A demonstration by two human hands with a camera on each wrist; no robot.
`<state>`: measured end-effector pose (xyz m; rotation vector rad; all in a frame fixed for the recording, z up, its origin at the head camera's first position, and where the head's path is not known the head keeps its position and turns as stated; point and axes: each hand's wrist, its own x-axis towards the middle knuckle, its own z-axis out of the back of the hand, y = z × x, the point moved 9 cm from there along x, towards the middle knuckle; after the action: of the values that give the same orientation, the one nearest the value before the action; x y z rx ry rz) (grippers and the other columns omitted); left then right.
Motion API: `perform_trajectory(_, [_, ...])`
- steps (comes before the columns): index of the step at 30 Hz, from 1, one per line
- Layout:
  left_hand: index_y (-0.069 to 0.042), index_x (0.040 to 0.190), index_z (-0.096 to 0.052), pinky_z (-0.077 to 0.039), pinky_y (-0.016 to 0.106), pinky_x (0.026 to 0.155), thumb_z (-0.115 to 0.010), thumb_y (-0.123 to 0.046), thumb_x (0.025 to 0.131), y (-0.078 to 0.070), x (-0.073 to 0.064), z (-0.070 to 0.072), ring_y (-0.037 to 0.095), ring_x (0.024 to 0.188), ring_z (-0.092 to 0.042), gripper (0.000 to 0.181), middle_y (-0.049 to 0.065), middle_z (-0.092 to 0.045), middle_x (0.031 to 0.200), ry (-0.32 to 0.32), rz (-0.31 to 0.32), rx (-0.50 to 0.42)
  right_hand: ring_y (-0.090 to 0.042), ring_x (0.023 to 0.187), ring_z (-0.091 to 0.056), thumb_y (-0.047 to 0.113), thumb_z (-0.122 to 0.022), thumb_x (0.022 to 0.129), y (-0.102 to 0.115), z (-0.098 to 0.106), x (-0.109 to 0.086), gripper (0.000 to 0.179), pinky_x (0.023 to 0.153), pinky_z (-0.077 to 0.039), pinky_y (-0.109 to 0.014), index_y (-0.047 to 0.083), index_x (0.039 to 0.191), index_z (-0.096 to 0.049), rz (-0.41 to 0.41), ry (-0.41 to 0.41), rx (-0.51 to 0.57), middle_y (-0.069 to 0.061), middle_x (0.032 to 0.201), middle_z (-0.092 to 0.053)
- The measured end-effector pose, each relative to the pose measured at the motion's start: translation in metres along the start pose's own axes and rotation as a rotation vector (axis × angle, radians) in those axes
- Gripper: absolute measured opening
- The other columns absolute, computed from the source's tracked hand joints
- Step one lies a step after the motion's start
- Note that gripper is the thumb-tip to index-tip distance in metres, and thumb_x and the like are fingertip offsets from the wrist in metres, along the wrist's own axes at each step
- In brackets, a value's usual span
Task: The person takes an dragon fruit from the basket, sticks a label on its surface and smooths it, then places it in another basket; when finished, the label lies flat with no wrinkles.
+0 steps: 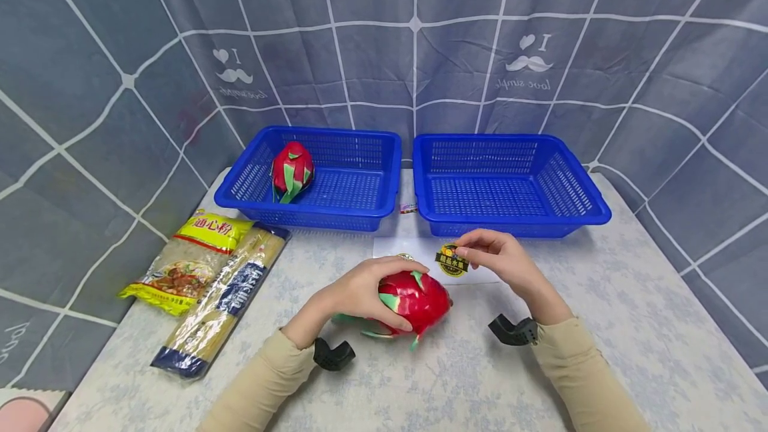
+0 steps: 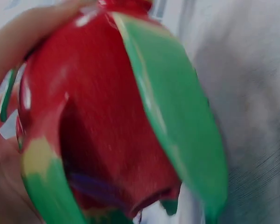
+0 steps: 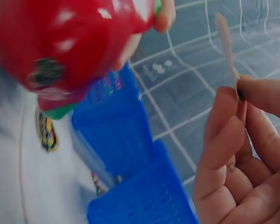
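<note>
My left hand (image 1: 366, 292) grips a red dragon fruit (image 1: 420, 302) with green scales, fingers over its top and thumb along the near side. The left wrist view shows the fruit (image 2: 107, 102) from close up, a broad green scale on its right. Between thumb and fingertips, my right hand (image 1: 501, 262) pinches a round black and gold sticker (image 1: 451, 260) by its edge. Edge-on in the right wrist view, the sticker (image 3: 227, 49) stands up from the fingertips. Beneath the hands lies a white sheet (image 1: 480, 275) with another sticker (image 3: 47, 133) on it, partly hidden from the head.
A blue basket (image 1: 360, 215) at the back left holds a second dragon fruit (image 1: 293, 171). Beside it stands another blue basket (image 1: 510, 222). On the left lie a yellow macaroni bag (image 1: 192, 259) and a long noodle pack (image 1: 225, 302). A grey checked curtain (image 1: 372, 65) hangs behind.
</note>
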<state>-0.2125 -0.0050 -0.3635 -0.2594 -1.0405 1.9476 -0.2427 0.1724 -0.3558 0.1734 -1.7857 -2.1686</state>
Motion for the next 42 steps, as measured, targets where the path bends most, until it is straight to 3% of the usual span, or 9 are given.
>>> perform_trajectory(5, [-0.019, 0.13, -0.052, -0.053, 0.033, 0.081, -0.086, -0.017, 0.066, 0.003, -0.003, 0.015, 0.016, 0.106, -0.056, 0.072, -0.003, -0.057, 0.119, -0.055, -0.005, -0.231, -0.018, 0.07, -0.06, 0.007, -0.067, 0.086, 0.017, -0.016, -0.007, 0.018, 0.062, -0.049, -0.025, -0.006, 0.099, -0.064, 0.031, 0.06, -0.035, -0.001, 0.091, -0.068])
perform_trajectory(12, [-0.01, 0.132, -0.049, -0.052, 0.039, 0.083, -0.085, -0.013, 0.067, 0.004, -0.004, 0.022, 0.022, 0.104, -0.057, 0.074, 0.006, -0.058, 0.117, -0.074, -0.03, -0.371, -0.015, 0.07, -0.061, 0.003, -0.066, 0.086, 0.038, -0.028, -0.018, 0.013, 0.062, -0.051, -0.027, -0.005, 0.096, -0.066, 0.135, 0.059, -0.047, -0.002, 0.089, -0.068])
perform_trajectory(17, [-0.006, 0.133, -0.047, -0.053, 0.04, 0.081, -0.085, -0.018, 0.067, 0.003, -0.003, 0.022, 0.024, 0.103, -0.058, 0.076, 0.008, -0.058, 0.116, -0.083, -0.035, -0.404, -0.013, 0.073, -0.063, -0.002, -0.066, 0.084, 0.051, -0.038, -0.024, 0.011, 0.064, -0.052, -0.027, -0.004, 0.094, -0.068, 0.246, 0.047, -0.088, -0.003, 0.087, -0.068])
perform_trajectory(26, [-0.005, 0.133, -0.046, -0.053, 0.04, 0.08, -0.086, -0.021, 0.067, 0.001, -0.004, 0.023, 0.024, 0.102, -0.058, 0.079, 0.008, -0.058, 0.116, -0.084, -0.052, -0.398, -0.01, 0.064, -0.055, -0.003, -0.073, 0.078, 0.063, -0.047, -0.029, 0.016, 0.055, -0.047, -0.023, 0.005, 0.092, -0.071, 0.398, -0.066, -0.265, 0.0, 0.078, -0.066])
perform_trajectory(28, [-0.002, 0.133, -0.045, -0.053, 0.04, 0.08, -0.086, -0.02, 0.067, 0.002, -0.004, 0.024, 0.024, 0.103, -0.058, 0.08, 0.008, -0.058, 0.117, -0.087, -0.058, -0.398, -0.011, 0.067, -0.054, -0.004, -0.075, 0.075, 0.066, -0.048, -0.031, 0.02, 0.055, -0.045, -0.022, 0.007, 0.092, -0.071, 0.453, -0.102, -0.301, -0.002, 0.084, -0.066])
perform_trajectory(31, [-0.003, 0.133, -0.045, -0.053, 0.04, 0.081, -0.085, -0.019, 0.068, 0.002, -0.004, 0.025, 0.023, 0.103, -0.058, 0.078, 0.01, -0.058, 0.116, -0.095, -0.062, -0.402, -0.014, 0.084, -0.058, -0.003, -0.076, 0.074, 0.071, -0.05, -0.033, 0.022, 0.063, -0.047, -0.024, 0.011, 0.09, -0.07, 0.5, -0.134, -0.322, -0.005, 0.1, -0.065])
perform_trajectory(36, [0.0, 0.132, -0.044, -0.053, 0.042, 0.081, -0.085, -0.017, 0.069, -0.005, -0.005, 0.028, 0.025, 0.103, -0.058, 0.077, 0.017, -0.057, 0.115, -0.109, -0.111, -0.448, -0.02, 0.117, -0.05, 0.003, -0.071, 0.082, 0.062, -0.058, -0.031, 0.02, 0.088, -0.046, -0.031, 0.016, 0.098, -0.07, 0.422, -0.065, -0.293, -0.004, 0.128, -0.055])
perform_trajectory(42, [0.004, 0.132, -0.041, -0.053, 0.044, 0.081, -0.084, -0.012, 0.07, -0.011, -0.005, 0.031, 0.023, 0.103, -0.058, 0.077, 0.025, -0.055, 0.116, -0.13, -0.169, -0.497, -0.021, 0.134, -0.031, 0.01, -0.063, 0.09, 0.046, -0.071, -0.027, 0.035, 0.092, -0.044, -0.037, 0.017, 0.124, -0.06, 0.292, 0.11, -0.215, -0.001, 0.146, -0.037])
